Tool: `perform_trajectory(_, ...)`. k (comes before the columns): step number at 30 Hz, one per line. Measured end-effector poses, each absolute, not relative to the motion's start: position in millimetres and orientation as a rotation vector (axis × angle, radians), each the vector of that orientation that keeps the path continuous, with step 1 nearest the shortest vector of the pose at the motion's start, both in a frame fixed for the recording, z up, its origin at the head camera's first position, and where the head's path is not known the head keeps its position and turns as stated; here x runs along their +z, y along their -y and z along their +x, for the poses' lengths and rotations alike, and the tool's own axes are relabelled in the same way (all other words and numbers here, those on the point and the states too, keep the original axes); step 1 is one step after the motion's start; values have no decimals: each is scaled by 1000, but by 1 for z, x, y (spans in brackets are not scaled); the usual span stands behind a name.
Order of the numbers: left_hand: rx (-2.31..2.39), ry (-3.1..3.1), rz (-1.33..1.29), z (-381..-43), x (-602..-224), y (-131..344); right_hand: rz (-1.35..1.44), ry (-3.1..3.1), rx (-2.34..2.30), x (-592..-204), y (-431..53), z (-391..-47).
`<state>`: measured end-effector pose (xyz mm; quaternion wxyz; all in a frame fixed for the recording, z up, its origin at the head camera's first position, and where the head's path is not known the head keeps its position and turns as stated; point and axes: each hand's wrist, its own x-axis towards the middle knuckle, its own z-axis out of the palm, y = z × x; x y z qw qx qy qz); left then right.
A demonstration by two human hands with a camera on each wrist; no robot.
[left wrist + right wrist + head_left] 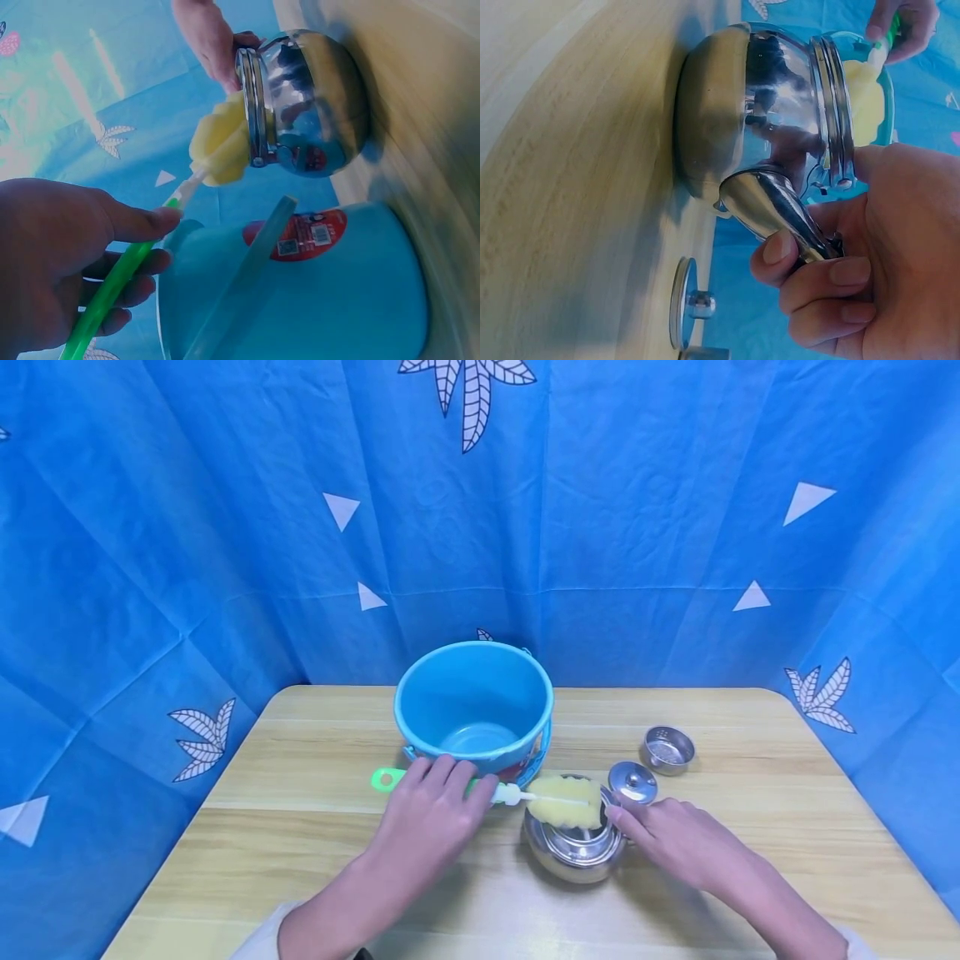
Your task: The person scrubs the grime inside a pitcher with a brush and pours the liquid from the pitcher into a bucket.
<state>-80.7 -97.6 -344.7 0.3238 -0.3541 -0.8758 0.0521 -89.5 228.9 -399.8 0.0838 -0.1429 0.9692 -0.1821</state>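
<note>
My left hand (438,806) grips the green handle (112,289) of a sponge brush. Its yellow sponge head (564,802) lies over the mouth of a shiny metal teapot (573,860); in the left wrist view the sponge sits at the rim, and how far it reaches inside is hidden. The teapot stands upright on the table. My right hand (686,843) holds it by the spout (772,206), fingers curled round the spout and thumb at the rim.
A blue bucket (401,714) with a red label stands behind my left hand. Right of it are the metal lid (633,782) with a knob and a small metal strainer cup (669,750). The wooden table (300,827) meets a blue curtain at the back.
</note>
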Motion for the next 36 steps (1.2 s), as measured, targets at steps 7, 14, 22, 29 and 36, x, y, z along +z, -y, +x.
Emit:
perform_trajectory(7,250,2280,-972,-79,-336,85,-431,-2897,-546,-400,-230,-90)
perform_trajectory(14,346,2265,-1031,-81,-327,72,-432,-2901,-542,-399,-229,-91)
perform_trajectory(22,423,2177,-1087,-85,-322,59,-446,-2907,-531,-398,-230,-91)
perform_trajectory(29,468,2124,-1139,-92,-326,48,-463,-2902,-532,-399,-231,-91)
perform_trajectory(36,543,2162,-1220,-97,-328,43,-462,-2886,-535,-398,-231,-91)
